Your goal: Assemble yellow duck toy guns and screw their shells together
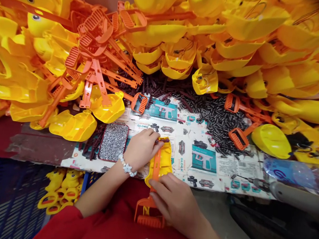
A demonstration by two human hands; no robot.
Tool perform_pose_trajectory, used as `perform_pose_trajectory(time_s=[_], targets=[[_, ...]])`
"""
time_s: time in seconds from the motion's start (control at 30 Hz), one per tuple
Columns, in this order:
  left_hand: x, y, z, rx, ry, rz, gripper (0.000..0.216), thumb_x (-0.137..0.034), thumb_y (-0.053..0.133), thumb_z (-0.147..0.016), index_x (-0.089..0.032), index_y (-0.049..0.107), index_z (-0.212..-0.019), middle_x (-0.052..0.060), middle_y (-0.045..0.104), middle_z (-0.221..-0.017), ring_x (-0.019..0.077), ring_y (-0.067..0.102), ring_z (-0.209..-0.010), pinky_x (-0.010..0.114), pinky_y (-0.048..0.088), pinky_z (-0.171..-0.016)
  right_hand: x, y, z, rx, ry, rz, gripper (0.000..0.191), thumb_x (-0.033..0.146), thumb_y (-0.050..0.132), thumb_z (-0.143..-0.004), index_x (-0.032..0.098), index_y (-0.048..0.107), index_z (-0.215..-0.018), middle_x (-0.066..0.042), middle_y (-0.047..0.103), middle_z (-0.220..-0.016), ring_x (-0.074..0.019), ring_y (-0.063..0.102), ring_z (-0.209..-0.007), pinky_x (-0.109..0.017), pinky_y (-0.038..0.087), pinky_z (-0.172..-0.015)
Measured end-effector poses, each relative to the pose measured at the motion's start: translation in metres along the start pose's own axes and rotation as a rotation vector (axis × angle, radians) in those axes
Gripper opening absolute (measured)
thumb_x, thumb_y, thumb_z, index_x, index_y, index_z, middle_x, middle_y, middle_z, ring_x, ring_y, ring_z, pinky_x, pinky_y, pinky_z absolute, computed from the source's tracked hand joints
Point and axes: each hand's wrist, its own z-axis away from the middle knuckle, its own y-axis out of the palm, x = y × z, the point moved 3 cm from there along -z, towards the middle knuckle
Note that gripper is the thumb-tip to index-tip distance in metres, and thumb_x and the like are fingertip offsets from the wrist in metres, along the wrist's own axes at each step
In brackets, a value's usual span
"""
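Observation:
A yellow plastic shell (166, 160) lies at the table's front edge with an orange slotted strip (156, 166) along it. The strip ends in an orange ribbed handle (150, 221) near my body. My left hand (143, 147), wearing a beaded bracelet, pinches a small dark brown plastic strip (164, 140) at the shell's far end. Curled around the near end of the orange strip is my right hand (176, 200), its fingers touching the strip and the shell's edge. Its palm side is hidden.
Yellow shells (177, 57) and orange handled strips (98, 61) are piled behind. Loose black cylinders (222, 118) lie at right, near an electric screwdriver (282, 190). A tray of small screws (113, 142) sits left. A blue crate (12, 194) holds yellow toys (64, 186).

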Motion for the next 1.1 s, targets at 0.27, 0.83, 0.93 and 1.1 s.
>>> perform_pose_trajectory(time_s=[0.27, 0.83, 0.93, 1.1], targets=[[0.005, 0.001, -0.005, 0.005, -0.027, 0.021, 0.018, -0.028, 0.052, -0.091, -0.014, 0.062, -0.098, 0.007, 0.063, -0.095, 0.0219, 0.061, -0.088, 0.034, 0.050, -0.077, -0.012, -0.003, 0.003, -0.047, 0.036, 0.075, 0.035, 0.020, 0.025, -0.103, 0.011, 0.057, -0.093, -0.007, 0.043, -0.079, -0.0198, 0.039, -0.074, -0.029, 0.027, -0.067], [-0.003, 0.012, 0.009, -0.009, -0.007, 0.057, 0.017, -0.024, 0.052, -0.091, -0.016, 0.061, -0.103, 0.006, 0.063, -0.101, 0.0198, 0.063, -0.090, 0.030, 0.051, -0.076, -0.013, 0.014, 0.014, -0.081, 0.005, 0.136, 0.040, 0.022, 0.024, -0.103, 0.014, 0.057, -0.081, -0.005, 0.047, -0.072, -0.0181, 0.041, -0.067, -0.028, 0.026, -0.060], [0.000, 0.016, 0.010, -0.055, 0.001, 0.071, 0.018, -0.024, 0.051, -0.092, -0.018, 0.062, -0.104, 0.004, 0.064, -0.101, 0.0175, 0.064, -0.088, 0.028, 0.051, -0.076, -0.025, 0.010, 0.012, -0.146, -0.088, 0.146, 0.043, 0.032, 0.021, -0.107, 0.015, 0.059, -0.094, -0.002, 0.053, -0.074, -0.0138, 0.047, -0.065, -0.025, 0.033, -0.059], [0.005, 0.019, 0.014, -0.152, -0.046, 0.058, 0.022, -0.029, 0.050, -0.092, -0.016, 0.065, -0.102, 0.006, 0.066, -0.098, 0.0199, 0.064, -0.088, 0.031, 0.050, -0.077, -0.103, -0.043, -0.013, -0.316, 0.083, 0.347, 0.033, 0.029, 0.031, -0.105, 0.012, 0.057, -0.094, -0.004, 0.055, -0.083, -0.0116, 0.053, -0.072, -0.021, 0.043, -0.067]])
